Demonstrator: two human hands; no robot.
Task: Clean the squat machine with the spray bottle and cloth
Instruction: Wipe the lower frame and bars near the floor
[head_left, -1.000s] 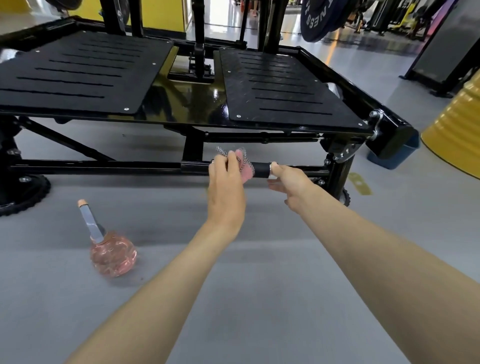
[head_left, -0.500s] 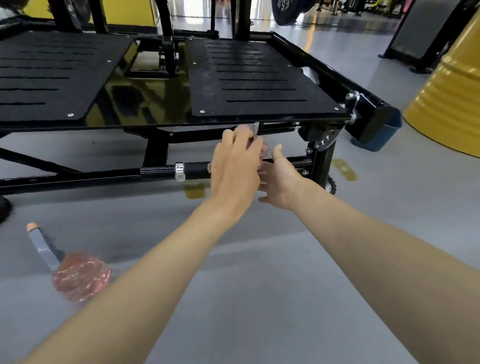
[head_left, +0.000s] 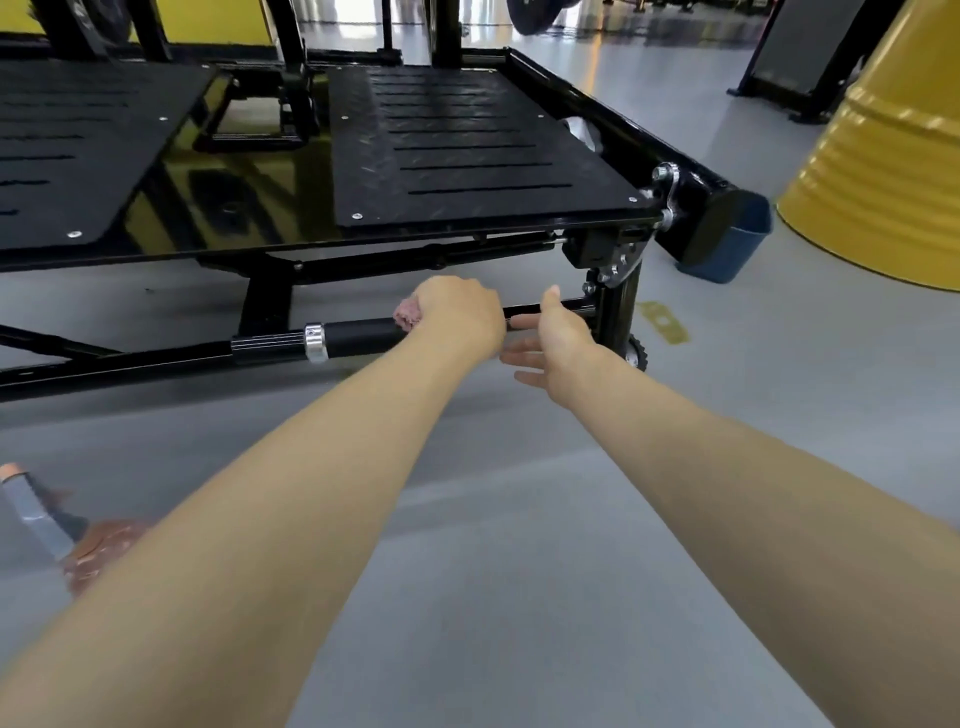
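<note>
- Left hand (head_left: 457, 317) curled round pink cloth (head_left: 408, 314), holding it against the black grip bar (head_left: 358, 338) low on the squat machine (head_left: 467, 145).
- Right hand (head_left: 558, 343) just beside it, fingers straight, holding nothing.
- Spray bottle (head_left: 78, 540) on the floor (head_left: 519, 571), near left, partly behind the forearm.

Bright, even indoor light fills the view. Pale glare streaks the far floor (head_left: 613, 57), and the machine (head_left: 249, 208) shows yellow reflections in its glossy black centre. Soft shadow lies beneath it. The wide lens bows lines near the edges, and the bottle (head_left: 41, 519) at lower left is smeared with blur.
</note>
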